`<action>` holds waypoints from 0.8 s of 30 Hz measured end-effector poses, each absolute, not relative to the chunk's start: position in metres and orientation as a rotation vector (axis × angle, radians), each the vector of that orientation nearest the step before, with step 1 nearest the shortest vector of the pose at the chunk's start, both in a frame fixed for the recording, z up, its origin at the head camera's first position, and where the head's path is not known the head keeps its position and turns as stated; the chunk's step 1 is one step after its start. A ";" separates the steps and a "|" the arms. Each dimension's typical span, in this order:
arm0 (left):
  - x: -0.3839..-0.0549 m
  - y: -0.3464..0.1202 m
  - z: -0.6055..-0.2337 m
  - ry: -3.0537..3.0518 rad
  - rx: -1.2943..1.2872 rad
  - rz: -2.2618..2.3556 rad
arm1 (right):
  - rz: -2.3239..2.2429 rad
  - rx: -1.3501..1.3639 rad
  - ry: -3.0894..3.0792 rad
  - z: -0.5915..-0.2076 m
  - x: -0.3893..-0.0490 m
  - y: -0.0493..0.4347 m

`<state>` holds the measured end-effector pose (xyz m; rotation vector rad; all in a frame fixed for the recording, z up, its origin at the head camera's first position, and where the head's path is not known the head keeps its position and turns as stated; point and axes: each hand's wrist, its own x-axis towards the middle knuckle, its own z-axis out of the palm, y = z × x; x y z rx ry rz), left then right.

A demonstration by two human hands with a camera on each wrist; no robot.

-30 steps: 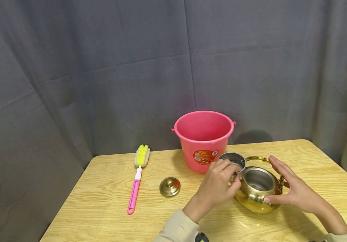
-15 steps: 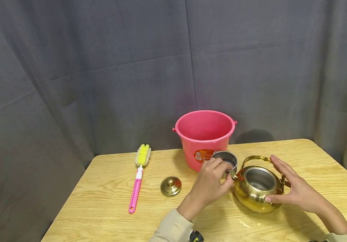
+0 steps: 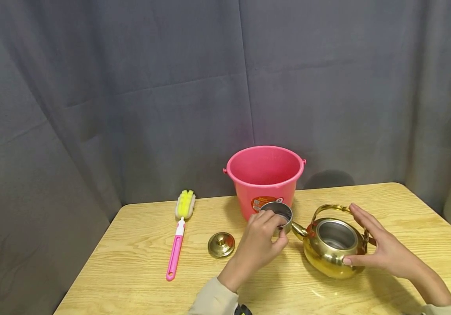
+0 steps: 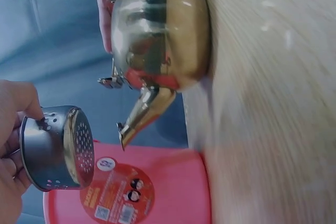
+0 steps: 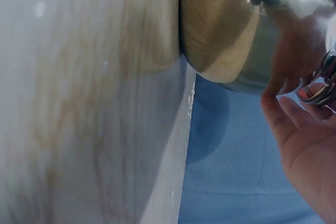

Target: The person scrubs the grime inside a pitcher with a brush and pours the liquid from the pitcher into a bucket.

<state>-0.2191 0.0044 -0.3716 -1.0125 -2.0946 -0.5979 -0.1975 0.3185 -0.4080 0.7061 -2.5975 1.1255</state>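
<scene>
The strainer (image 4: 44, 153) has moved left from the kettle (image 3: 329, 261) and is before the bucket (image 3: 245, 197), pinched by the left hand (image 3: 258, 242). The right hand (image 3: 384, 250), thumb and fingers apart, touches the kettle.

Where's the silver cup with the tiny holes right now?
In the head view, the silver cup is pinched in the left hand, in front of the pink bucket and just left of the golden teapot.
</scene>
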 end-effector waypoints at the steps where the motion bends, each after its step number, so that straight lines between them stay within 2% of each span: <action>1: -0.219 0.002 -0.373 -2.096 -1.010 -0.596 | 1.122 0.711 -2.591 -0.408 -0.198 0.319; 24: -0.218 -0.027 -0.400 -2.237 -0.902 -0.598 | 1.159 0.720 -2.561 -0.409 -0.198 0.317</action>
